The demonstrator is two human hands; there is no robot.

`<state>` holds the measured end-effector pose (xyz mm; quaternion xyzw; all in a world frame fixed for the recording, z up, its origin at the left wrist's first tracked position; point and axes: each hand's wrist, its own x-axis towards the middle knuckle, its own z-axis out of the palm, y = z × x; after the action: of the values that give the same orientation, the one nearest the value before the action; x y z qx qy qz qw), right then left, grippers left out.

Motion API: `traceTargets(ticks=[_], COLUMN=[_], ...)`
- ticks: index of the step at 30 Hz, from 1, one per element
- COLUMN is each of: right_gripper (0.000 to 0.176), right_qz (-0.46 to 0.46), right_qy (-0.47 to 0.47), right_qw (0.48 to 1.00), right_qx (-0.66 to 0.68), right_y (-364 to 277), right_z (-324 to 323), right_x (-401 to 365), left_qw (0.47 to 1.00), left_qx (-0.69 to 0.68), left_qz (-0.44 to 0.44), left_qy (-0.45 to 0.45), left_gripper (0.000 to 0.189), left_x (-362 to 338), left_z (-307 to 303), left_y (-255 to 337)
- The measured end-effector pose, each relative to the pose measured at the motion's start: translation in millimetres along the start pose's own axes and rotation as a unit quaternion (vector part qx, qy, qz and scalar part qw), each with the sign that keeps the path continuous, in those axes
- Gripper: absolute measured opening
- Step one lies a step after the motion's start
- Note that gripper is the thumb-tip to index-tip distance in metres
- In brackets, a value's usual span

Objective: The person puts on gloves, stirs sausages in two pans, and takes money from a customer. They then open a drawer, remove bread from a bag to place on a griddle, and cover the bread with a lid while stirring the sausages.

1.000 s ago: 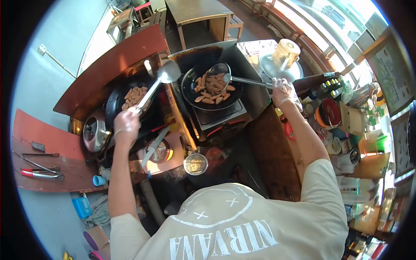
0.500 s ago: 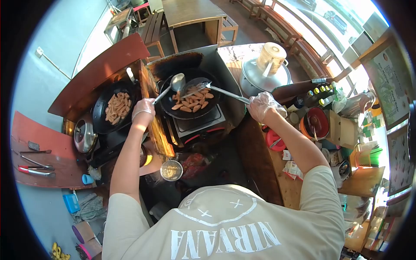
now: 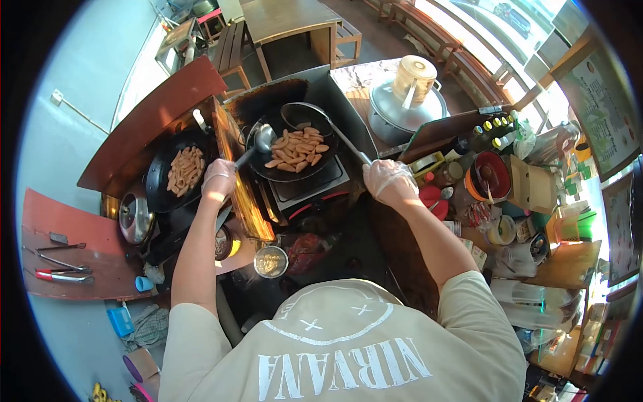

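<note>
My left hand [image 3: 219, 179], in a clear plastic glove, is closed round the handle of a metal ladle [image 3: 266, 137]. The ladle's bowl is at the left side of the black wok [image 3: 288, 176]. My right hand [image 3: 390, 179], gloved the same way, grips the long handle of a round skimmer [image 3: 305, 115], its head tilted over the wok's far side. Several finger-shaped brown food pieces [image 3: 296, 149] lie in the wok, just in front of the skimmer. This wok sits on a stove [image 3: 311, 186].
Left of a wooden partition [image 3: 244, 181], a second wok [image 3: 156, 177] holds similar pieces [image 3: 185, 171], with a lidded pot [image 3: 136, 218] beside it. A large silver pot [image 3: 408, 110] stands at back right. Nearer are a small bowl [image 3: 271, 262] and an orange-rimmed bucket [image 3: 490, 175].
The skimmer has tilted and moved back from the pieces, which now lie heaped in the wok. My right hand has come slightly left and inward. The ladle has dropped lower at the wok's left.
</note>
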<state>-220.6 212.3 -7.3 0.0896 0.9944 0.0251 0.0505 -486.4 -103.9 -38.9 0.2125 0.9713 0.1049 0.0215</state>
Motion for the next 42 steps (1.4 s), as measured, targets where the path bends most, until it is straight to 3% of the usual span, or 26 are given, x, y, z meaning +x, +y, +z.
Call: traceTargets(ticks=[2,3,4,5,6,7,8,12,14,16,17,18,23,26,28,29,31,32,33,35,36,37,38,39,41,42], right_gripper=[0.023,0.023,0.025,0.026,0.026,0.029,0.033,0.047,0.048,0.048,0.048,0.047,0.044,0.034,0.027,0.014,0.012,0.005,0.010,0.016,0.017,0.017,0.017,0.016,0.013,0.018], right_qz=[0.006,0.011,0.029,0.046,0.049,0.040,0.031,0.165,0.139,0.178,0.177,0.154,0.109,0.141,-0.027,-0.148,-0.179,-0.171,-0.109,0.042,0.033,0.051,0.013,-0.009,-0.085,-0.021], right_qy=[-0.007,-0.011,-0.033,-0.054,-0.056,-0.047,-0.039,-0.088,-0.087,-0.089,-0.090,-0.087,-0.041,-0.031,0.051,0.172,0.272,0.266,0.181,0.063,0.052,0.060,0.007,0.042,0.173,0.150], right_qw=[0.998,0.998,0.995,0.991,0.990,0.990,0.989,0.949,0.956,0.946,0.946,0.951,0.970,0.962,0.996,0.963,0.927,0.929,0.974,0.994,0.994,0.992,0.997,0.997,0.978,0.981], right_qx=[0.055,0.058,0.088,0.117,0.117,0.129,0.139,0.253,0.243,0.257,0.257,0.254,0.215,0.234,0.066,-0.146,-0.185,-0.190,-0.087,0.075,0.086,0.096,0.078,0.064,-0.078,0.125], right_y=[-6.4,-10.4,-13.6,-15.1,-14.9,-14.6,-14.0,-8.5,-4.1,-7.5,-7.7,-7.5,-7.7,-4.4,-0.9,0.3,0.0,-2.9,-9.6,-25.4,-27.8,-33.0,-34.3,-36.2,-44.0,-48.8], right_z=[6.2,6.8,5.5,5.4,7.8,11.7,15.8,8.4,25.2,11.2,5.6,0.2,0.2,14.8,32.0,58.3,77.5,90.8,71.5,49.4,46.3,49.6,38.0,55.8,105.0,104.3], right_x=[-1.5,-3.1,-4.4,-6.3,-8.6,-10.5,-11.2,-12.9,-7.3,-10.3,-11.6,-12.2,-9.4,-3.7,-3.9,2.0,2.7,5.8,-0.7,-3.6,-7.8,-10.4,-12.9,-9.9,2.7,2.9], left_qw=[0.958,0.965,0.965,0.914,0.816,0.810,0.810,0.855,0.957,0.973,0.993,0.995,0.976,0.962,0.967,0.967,0.987,0.992,0.987,0.995,0.990,0.986,0.948,0.878,0.919,0.919], left_qx=[-0.237,-0.205,-0.205,-0.367,-0.508,-0.518,-0.519,-0.468,-0.268,-0.222,-0.110,0.005,0.156,0.215,0.208,0.195,0.158,0.128,0.146,0.074,0.032,-0.140,-0.303,-0.452,-0.361,-0.361], left_qz=[-0.117,0.113,0.116,-0.033,-0.181,-0.189,-0.189,-0.171,-0.082,-0.024,0.035,0.095,0.147,0.168,0.133,0.135,0.007,-0.003,0.050,0.061,0.124,0.066,-0.006,-0.084,-0.084,-0.074], left_qy=[-0.115,-0.114,-0.119,-0.169,-0.209,-0.199,-0.200,-0.142,-0.071,-0.053,-0.014,0.026,-0.034,0.018,0.058,0.095,0.005,0.014,0.049,0.025,0.064,-0.056,-0.092,-0.129,-0.135,-0.138], left_gripper=[0.017,0.015,0.015,0.016,0.018,0.026,0.026,0.025,0.029,0.031,0.030,0.029,0.023,0.027,0.025,0.024,0.038,0.034,0.029,0.022,0.020,0.023,0.024,0.029,0.029,0.029], left_x=[4.7,2.7,-0.9,-6.2,-18.2,-20.5,-21.3,-28.7,-38.1,-57.2,-64.9,-72.3,-92.3,-87.2,-75.3,-65.1,-42.7,-31.3,-22.4,-21.3,-2.4,9.7,6.1,2.3,-2.4,-9.4], left_z=[24.8,23.0,25.9,29.7,15.8,24.4,31.1,27.3,13.1,-7.4,-16.8,-23.3,-18.2,-19.3,-21.1,-13.1,-14.3,-1.5,10.9,8.8,37.9,46.1,51.8,54.2,54.1,51.4], left_y=[-13.8,-13.9,-9.7,-4.8,18.5,22.8,23.2,29.3,33.8,41.8,48.0,53.5,61.9,51.2,40.4,26.1,30.6,18.9,7.2,13.9,-18.5,-30.4,-30.5,-28.5,-14.5,4.2])
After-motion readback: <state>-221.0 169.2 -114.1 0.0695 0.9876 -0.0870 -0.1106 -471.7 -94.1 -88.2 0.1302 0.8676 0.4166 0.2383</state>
